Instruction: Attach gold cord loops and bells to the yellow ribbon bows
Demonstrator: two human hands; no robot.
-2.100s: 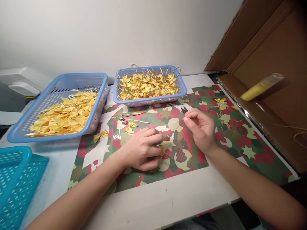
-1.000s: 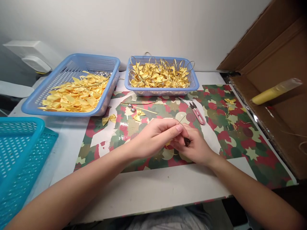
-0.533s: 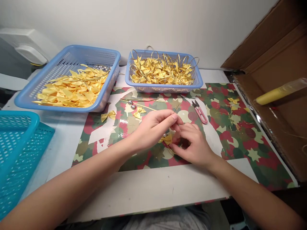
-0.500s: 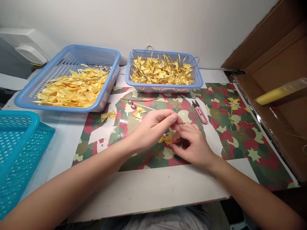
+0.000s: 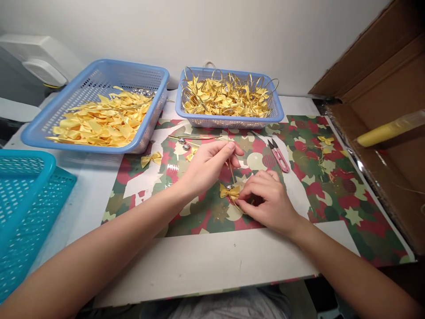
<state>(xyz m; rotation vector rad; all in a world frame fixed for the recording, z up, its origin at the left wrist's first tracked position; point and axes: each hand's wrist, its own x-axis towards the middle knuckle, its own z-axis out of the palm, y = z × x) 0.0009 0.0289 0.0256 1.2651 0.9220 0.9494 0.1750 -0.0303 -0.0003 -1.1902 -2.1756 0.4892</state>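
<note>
A length of thin gold cord is pinched between the thumb and fingers of my left hand, which is above the mat. The cord runs down to a small yellow ribbon bow with a silver bell at its upper middle. The fingertips of my right hand are closed at the bow's right side, partly covering it. To the left of my hands, two silver bells, another bow partly behind my left hand, and gold cords lie on the mat.
Pink thread snips lie to the right. Behind stand a blue basket of yellow ribbon pieces and another of corded bows. A teal basket is at left, a cardboard box at right. Single bows lie on the patterned mat.
My left hand has moved up and away from my right hand, with the cord now stretched between it and the bow. My right hand stays at the bow, which shows more fully.
</note>
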